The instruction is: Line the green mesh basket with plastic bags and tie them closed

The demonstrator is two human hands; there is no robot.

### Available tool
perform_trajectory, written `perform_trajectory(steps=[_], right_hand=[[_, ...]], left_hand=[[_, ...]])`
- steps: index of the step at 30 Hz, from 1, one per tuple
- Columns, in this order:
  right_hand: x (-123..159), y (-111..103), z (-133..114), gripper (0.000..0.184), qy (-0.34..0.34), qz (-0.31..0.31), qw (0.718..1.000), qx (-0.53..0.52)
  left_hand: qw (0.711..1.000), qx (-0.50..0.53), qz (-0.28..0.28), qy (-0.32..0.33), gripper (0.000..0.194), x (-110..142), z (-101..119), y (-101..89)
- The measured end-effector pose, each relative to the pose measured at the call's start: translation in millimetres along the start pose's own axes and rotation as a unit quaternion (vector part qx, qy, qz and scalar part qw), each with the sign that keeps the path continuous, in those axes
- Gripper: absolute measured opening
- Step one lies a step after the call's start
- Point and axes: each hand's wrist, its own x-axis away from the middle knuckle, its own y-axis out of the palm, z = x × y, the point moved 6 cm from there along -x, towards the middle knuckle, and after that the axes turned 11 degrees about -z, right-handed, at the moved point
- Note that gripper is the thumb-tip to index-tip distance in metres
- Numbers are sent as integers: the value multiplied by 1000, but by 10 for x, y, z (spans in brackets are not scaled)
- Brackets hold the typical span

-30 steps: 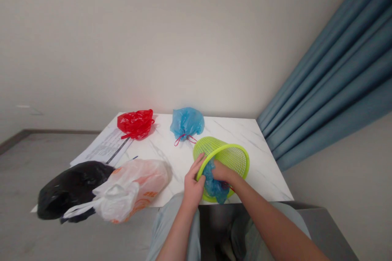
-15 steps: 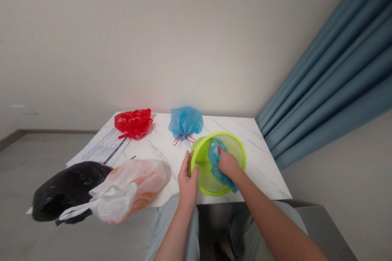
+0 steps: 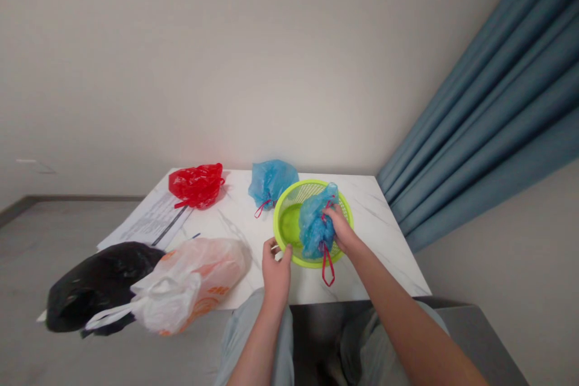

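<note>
A lime-green mesh plastic basket [image 3: 289,208] stands on the white table with its mouth facing up. My left hand [image 3: 277,268] grips its near left rim, thumb over the edge and fingers curled along the outside. In my right hand [image 3: 342,232] is a blue drawstring garbage bag [image 3: 313,226], pinched near its red cords. That bag hangs in and over the basket's mouth, with one red loop dangling past the near rim. Behind the basket lies a second blue bag [image 3: 272,181], bunched and tied with a red cord.
A crumpled red plastic bag [image 3: 196,186] sits at the back left of the marble-patterned table [image 3: 380,271]. Printed papers [image 3: 145,220] lie below it. A black bag [image 3: 99,280] and a white-and-orange carrier bag [image 3: 199,280] overhang the front left edge. A blue curtain [image 3: 493,114] borders the right.
The basket has tipped from leaning towards me to more upright and shifted slightly left. My right hand has raised the blue bag, so more of it and its red cords show.
</note>
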Motion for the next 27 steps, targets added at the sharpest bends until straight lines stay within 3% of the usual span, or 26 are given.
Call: perform_trajectory(steps=[5, 11, 15, 23, 25, 27], right_hand=[[35, 65, -101, 67, -1, -30, 998, -52], [93, 154, -236, 84, -82, -79, 993, -37], [171, 219, -332, 82, -98, -107, 988, -50], [422, 376, -536, 62, -50, -226, 966, -114], [502, 384, -558, 55, -35, -256, 959, -115], [583, 375, -557, 48, -8, -280, 954, -104]], left_hand=[[1000, 5, -15, -14, 26, -21, -67, -35], [999, 6, -27, -26, 35, 16, -58, -11], [998, -3, -45, -45, 35, 37, -27, 16], [989, 60, -96, -97, 40, 8, -100, 131], [994, 49, -64, -75, 37, -4, -82, 101], [999, 25, 28, -26, 33, 25, 40, -37]])
